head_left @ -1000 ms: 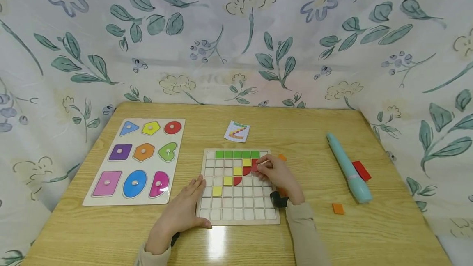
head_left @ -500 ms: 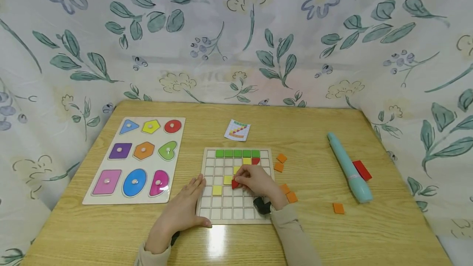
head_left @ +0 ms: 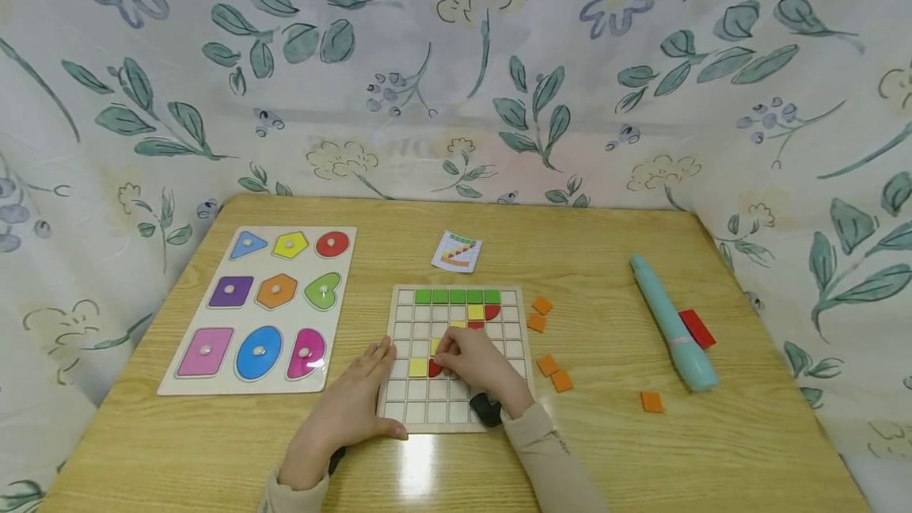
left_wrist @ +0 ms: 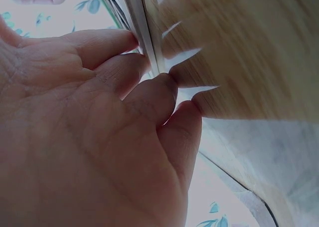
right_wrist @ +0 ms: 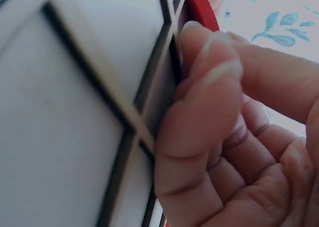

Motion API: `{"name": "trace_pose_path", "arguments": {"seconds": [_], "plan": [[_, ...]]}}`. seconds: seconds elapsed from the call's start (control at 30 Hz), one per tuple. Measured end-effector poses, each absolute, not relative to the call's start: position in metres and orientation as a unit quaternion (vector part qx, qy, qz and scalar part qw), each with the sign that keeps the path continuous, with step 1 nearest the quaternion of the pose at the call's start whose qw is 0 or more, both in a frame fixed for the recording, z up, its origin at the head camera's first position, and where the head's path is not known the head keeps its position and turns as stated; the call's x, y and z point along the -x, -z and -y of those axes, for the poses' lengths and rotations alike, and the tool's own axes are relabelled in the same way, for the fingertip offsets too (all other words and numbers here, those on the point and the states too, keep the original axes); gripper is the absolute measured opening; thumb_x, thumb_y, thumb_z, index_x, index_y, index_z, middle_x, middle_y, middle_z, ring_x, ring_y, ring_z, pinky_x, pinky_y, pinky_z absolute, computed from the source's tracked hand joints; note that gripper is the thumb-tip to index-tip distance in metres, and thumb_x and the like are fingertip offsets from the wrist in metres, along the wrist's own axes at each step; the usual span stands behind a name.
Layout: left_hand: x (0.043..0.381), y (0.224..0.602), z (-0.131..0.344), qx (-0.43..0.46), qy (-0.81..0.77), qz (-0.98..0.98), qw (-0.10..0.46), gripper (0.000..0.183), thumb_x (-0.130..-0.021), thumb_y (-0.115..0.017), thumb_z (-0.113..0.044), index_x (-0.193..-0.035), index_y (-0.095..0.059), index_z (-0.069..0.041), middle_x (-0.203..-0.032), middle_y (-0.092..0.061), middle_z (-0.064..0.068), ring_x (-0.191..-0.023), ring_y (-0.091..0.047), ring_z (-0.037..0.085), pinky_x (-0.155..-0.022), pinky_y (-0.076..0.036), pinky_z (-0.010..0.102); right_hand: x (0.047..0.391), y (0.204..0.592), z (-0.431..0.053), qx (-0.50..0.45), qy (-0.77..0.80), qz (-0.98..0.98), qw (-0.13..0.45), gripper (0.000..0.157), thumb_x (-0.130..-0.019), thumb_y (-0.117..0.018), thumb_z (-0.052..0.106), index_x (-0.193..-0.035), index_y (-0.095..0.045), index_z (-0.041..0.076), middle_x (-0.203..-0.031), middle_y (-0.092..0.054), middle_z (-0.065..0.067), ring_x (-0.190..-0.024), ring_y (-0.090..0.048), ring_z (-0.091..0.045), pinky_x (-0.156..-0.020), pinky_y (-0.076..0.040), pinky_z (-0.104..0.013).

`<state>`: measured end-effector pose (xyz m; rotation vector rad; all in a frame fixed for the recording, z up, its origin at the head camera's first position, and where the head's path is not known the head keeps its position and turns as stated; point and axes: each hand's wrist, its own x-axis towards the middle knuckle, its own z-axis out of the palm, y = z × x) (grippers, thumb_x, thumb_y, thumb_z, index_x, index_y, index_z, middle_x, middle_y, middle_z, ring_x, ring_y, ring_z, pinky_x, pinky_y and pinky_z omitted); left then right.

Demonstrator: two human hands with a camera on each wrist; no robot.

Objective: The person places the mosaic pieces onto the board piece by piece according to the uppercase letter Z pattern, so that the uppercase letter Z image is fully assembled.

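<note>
At a table [head_left: 712, 457], a grid [head_left: 456, 429] lies under a person's right hand [head_left: 477, 362], which pinches a red piece [head_left: 433, 368].

A peg puzzle [head_left: 295, 319] lies toward the table's left edge. The left hand [head_left: 352, 398], flat with its fingers against the grid's left edge, seems to steady it. A card [head_left: 457, 252] sits past the grid's back edge, presumably in easy sight; orange tiles [head_left: 562, 380] lie off its right. The narrow thumb-and-finger pinch likely suits the red piece, just right of a yellow tile [head_left: 418, 368]; whether it is seated cannot be told. Marks on the right sleeve [head_left: 534, 438] are unreadable.
</note>
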<state>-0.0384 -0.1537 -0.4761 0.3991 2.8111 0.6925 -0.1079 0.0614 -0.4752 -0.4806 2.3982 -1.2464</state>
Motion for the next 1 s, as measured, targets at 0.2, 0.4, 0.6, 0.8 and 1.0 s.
{"name": "trace_pose_path", "arguments": {"seconds": [0.2,0.4,0.6,0.8,1.0], "plan": [[0.039,0.476,0.154,-0.139,-0.234,-0.956,0.107,0.117,-0.059,-0.086,-0.052,-0.149,-0.033,0.001,-0.161,-0.023,0.015,-0.148,-0.022,0.037,-0.119,-0.024,0.053,0.109,0.476,-0.063,0.172,0.447,-0.856,0.192,0.009,-0.092,-0.065,0.014,-0.086,-0.063,0.008,-0.066,-0.061,-0.001,-0.056,-0.055,-0.009,-0.049,-0.046,-0.02],[0.04,0.476,0.153,-0.134,-0.24,-0.955,0.111,0.116,-0.059,-0.086,-0.051,-0.149,-0.033,0.0,-0.161,-0.023,0.015,-0.149,-0.021,0.037,-0.12,-0.023,0.054,0.119,0.471,-0.082,0.154,0.455,-0.862,0.161,0.008,-0.092,-0.065,0.012,-0.088,-0.063,0.006,-0.068,-0.065,-0.004,-0.056,-0.056,-0.01,-0.05,-0.047,-0.02],[0.039,0.474,0.153,-0.133,-0.242,-0.955,0.112,0.117,-0.059,-0.087,-0.049,-0.149,-0.033,0.001,-0.161,-0.023,0.015,-0.149,-0.021,0.037,-0.12,-0.023,0.053,0.142,0.468,-0.132,0.057,0.47,-0.876,0.095,0.01,-0.093,-0.063,0.01,-0.092,-0.061,0.001,-0.073,-0.065,-0.009,-0.059,-0.058,-0.014,-0.052,-0.047,-0.02],[0.038,0.474,0.154,-0.135,-0.237,-0.956,0.106,0.117,-0.058,-0.087,-0.05,-0.149,-0.033,0.001,-0.16,-0.024,0.015,-0.148,-0.022,0.037,-0.12,-0.024,0.052,0.157,0.468,-0.181,-0.025,0.431,-0.901,0.032,0.02,-0.094,-0.063,0.016,-0.105,-0.063,0.0,-0.095,-0.067,-0.016,-0.083,-0.064,-0.024,-0.069,-0.049,-0.026],[0.039,0.476,0.153,-0.133,-0.237,-0.956,0.108,0.117,-0.058,-0.087,-0.051,-0.149,-0.033,0.0,-0.161,-0.023,0.014,-0.148,-0.022,0.036,-0.12,-0.023,0.052,0.158,0.47,-0.198,-0.038,0.425,-0.904,0.034,0.032,-0.091,-0.068,0.02,-0.114,-0.062,-0.002,-0.107,-0.065,-0.022,-0.098,-0.062,-0.033,-0.084,-0.053,-0.041]]}}
